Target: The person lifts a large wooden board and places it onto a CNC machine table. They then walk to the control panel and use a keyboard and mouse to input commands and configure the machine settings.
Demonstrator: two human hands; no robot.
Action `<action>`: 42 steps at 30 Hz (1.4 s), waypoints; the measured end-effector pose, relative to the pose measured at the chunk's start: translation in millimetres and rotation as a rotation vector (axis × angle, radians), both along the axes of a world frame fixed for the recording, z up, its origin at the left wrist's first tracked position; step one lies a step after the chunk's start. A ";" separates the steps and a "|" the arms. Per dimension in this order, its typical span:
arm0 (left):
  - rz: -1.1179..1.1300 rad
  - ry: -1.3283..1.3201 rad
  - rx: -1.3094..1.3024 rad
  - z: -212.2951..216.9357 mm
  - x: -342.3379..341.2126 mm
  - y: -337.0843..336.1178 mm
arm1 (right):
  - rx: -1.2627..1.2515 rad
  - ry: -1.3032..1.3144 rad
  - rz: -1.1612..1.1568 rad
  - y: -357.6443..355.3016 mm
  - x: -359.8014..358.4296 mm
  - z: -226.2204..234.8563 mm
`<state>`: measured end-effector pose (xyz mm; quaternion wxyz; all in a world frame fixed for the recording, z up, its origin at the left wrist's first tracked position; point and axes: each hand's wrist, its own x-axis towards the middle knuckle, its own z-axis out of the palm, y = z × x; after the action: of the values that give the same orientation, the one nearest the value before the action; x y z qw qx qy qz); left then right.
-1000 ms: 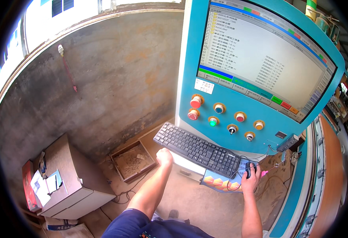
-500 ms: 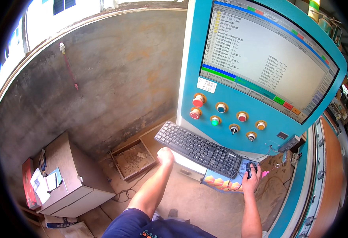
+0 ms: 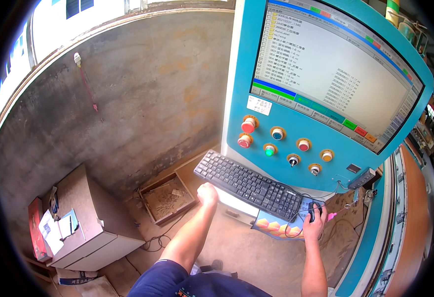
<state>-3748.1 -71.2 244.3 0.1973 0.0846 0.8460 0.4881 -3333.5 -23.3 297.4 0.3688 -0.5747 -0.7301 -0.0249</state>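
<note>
My right hand [image 3: 314, 222] lies over a black computer mouse [image 3: 311, 210], its fingers around it, on a colourful mouse pad [image 3: 276, 228]. To its left a black keyboard [image 3: 249, 184] rests slantwise on the white shelf [image 3: 232, 199] of a blue control cabinet. My left hand [image 3: 207, 194] is closed in a fist at the shelf's left edge, just below the keyboard; whatever its fingers may hold is hidden. Above, a large screen [image 3: 336, 64] shows a list of files and folders, with a row of coloured keys along its lower edge.
Red, green, orange and black buttons and switches [image 3: 277, 134] sit below the screen. A wooden tray [image 3: 166, 200] of debris stands on the floor by the wall. At left is a cabinet [image 3: 98, 213] with papers and gloves on top. Cables [image 3: 157, 241] lie across the floor.
The view has shifted very slightly. Both hands stay in place, the right one still on the mouse and the left one still closed at the shelf edge.
</note>
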 end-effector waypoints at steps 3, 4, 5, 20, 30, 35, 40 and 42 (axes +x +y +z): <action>-0.021 0.028 -0.027 -9.6 -4.4 1.2 | -0.001 -0.010 0.000 -0.7 -2.3 2.4; -0.042 0.053 -0.047 -10.0 -5.0 1.6 | 0.000 -0.008 0.002 -0.1 -1.9 1.5; -0.030 0.036 -0.035 -10.5 -4.9 1.9 | 0.001 -0.005 0.004 0.4 -1.6 1.1; 0.072 -0.072 0.064 18.8 6.0 -4.7 | -0.008 -0.021 0.002 -1.0 -1.6 3.4; 0.066 -0.073 0.034 16.6 4.8 -3.8 | 0.009 -0.040 0.009 -0.9 -1.3 4.2; 0.068 -0.064 0.047 17.0 5.9 -3.8 | 0.003 -0.006 0.007 0.4 -0.3 0.9; -0.036 0.067 -0.021 -10.9 -4.4 1.3 | 0.021 -0.037 -0.018 0.7 -1.5 0.5; -0.077 0.096 -0.061 -17.4 -6.5 2.1 | 0.018 -0.049 -0.027 -0.8 -0.2 0.1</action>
<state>-3754.6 -69.1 226.8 0.1776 0.1346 0.8649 0.4497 -3333.7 -24.1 297.5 0.3554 -0.5803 -0.7310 -0.0504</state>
